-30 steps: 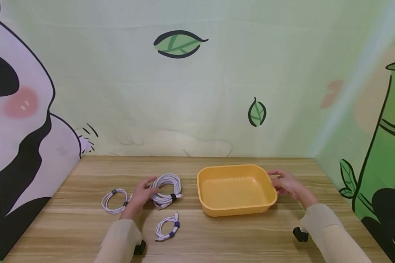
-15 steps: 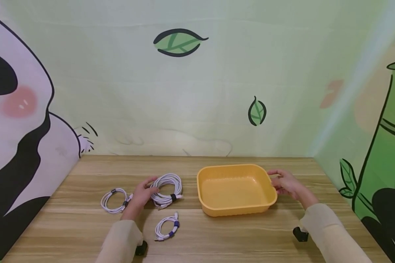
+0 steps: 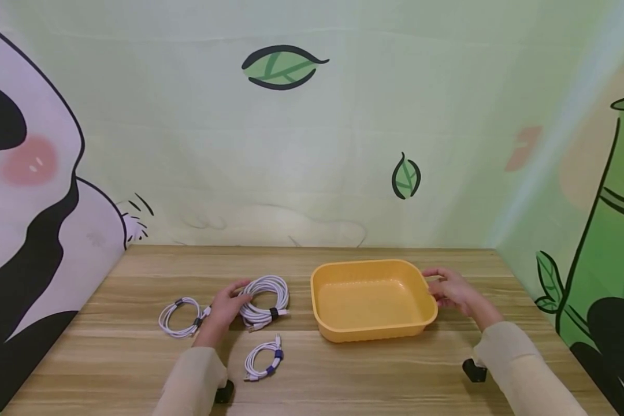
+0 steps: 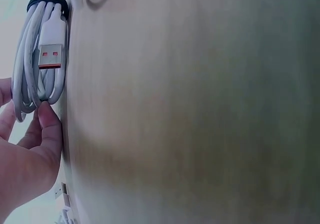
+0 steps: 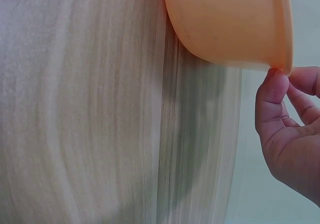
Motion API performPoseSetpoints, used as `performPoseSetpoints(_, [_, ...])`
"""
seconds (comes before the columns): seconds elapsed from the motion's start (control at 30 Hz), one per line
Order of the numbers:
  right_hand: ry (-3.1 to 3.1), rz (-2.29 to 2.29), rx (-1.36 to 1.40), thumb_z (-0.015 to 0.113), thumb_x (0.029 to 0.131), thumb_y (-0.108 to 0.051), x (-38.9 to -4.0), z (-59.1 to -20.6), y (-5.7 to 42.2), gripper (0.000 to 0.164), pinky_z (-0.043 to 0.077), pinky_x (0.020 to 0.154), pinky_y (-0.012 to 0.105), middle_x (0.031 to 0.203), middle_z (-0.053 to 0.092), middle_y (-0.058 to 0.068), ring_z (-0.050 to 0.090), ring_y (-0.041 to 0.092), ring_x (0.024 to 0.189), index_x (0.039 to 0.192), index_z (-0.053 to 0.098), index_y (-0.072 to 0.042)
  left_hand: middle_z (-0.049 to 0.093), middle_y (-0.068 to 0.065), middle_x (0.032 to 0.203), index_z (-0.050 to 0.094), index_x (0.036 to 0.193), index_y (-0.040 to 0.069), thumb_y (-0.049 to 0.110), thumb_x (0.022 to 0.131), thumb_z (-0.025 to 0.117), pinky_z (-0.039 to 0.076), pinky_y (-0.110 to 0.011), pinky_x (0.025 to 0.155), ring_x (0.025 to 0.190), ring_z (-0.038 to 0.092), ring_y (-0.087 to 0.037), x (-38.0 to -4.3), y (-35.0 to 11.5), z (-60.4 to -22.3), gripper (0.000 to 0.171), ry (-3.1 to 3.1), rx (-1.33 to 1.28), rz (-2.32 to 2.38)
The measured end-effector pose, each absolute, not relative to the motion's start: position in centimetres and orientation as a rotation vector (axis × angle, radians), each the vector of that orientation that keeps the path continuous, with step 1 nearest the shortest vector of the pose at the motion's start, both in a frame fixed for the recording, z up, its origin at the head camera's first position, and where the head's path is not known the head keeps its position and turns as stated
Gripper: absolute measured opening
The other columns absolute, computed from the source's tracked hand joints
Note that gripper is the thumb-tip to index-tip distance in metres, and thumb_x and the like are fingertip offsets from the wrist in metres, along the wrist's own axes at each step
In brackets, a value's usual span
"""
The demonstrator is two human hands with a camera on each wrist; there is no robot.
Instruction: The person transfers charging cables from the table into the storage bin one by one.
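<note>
My left hand [image 3: 223, 309] holds the left side of a large coiled white USB cable [image 3: 281, 292], bound with a black strap. In the left wrist view, the thumb and fingers [image 4: 47, 126] pinch the coil's edge below its USB-A plug [image 4: 51, 44]. My right hand [image 3: 455, 292] is at the right end of a yellow plastic tray [image 3: 374, 333], which has nothing in it. Thumb and fingers [image 5: 272, 89] pinch its rim in the right wrist view. A smaller coiled cable [image 3: 165, 319] lies left of my left hand, and another with blue straps [image 3: 248, 364] lies nearer me.
Everything sits on a wood-grain table [image 3: 374, 375]. A green cloth backdrop [image 3: 343, 144] with leaf and panda drawings stands right behind its far edge. Black devices [image 3: 474, 370] are worn under both wrists.
My left hand and the large coil have shifted very slightly right. The right hand, the tray and the two smaller cables stay in place.
</note>
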State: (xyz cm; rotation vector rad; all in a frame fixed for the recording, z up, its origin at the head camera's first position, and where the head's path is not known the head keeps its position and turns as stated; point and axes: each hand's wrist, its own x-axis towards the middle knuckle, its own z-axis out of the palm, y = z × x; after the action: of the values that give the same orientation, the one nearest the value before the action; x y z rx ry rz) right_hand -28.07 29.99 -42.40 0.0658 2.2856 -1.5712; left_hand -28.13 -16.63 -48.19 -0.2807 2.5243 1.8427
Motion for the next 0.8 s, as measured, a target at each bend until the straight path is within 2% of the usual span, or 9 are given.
performPoseSetpoints(0.2, [2.29, -1.561, 0.081, 0.046, 0.081, -0.003, -28.01, -42.27, 29.95, 0.053, 0.048, 0.053, 0.023, 0.069, 0.051, -0.001, 0.048, 0.008, 0.053, 0.13, 0.028, 0.002, 0.057, -0.024, 0.105, 0.052, 0.118, -0.001, 0.002, 0.08, 0.055, 0.043, -0.016, 0.061, 0.067, 0.052, -0.005, -28.19, -16.58, -48.29, 0.038, 2.502, -0.298, 1.876])
performPoseSetpoints(0.47, [2.293, -1.547, 0.081, 0.046, 0.082, -0.005, -27.94, -42.1, 29.87, 0.053, 0.048, 0.053, 0.023, 0.072, 0.052, 0.0, 0.048, 0.008, 0.053, 0.131, 0.027, 0.001, 0.057, -0.026, 0.102, 0.052, 0.117, -0.003, 0.0, 0.078, 0.055, 0.044, -0.016, 0.059, 0.064, 0.052, -0.004, -28.24, -16.7, -48.43, 0.038, 2.489, -0.305, 1.937])
performPoseSetpoints(0.8, [2.295, -1.547, 0.089, 0.046, 0.083, -0.005, -28.01, -42.15, 29.93, 0.052, 0.048, 0.053, 0.023, 0.07, 0.051, -0.001, 0.048, 0.008, 0.053, 0.131, 0.028, 0.0, 0.056, -0.025, 0.108, 0.054, 0.118, 0.001, 0.002, 0.078, 0.056, 0.043, -0.015, 0.059, 0.066, 0.052, -0.004, -28.35, -16.64, -48.07, 0.04, 2.484, -0.343, 1.973])
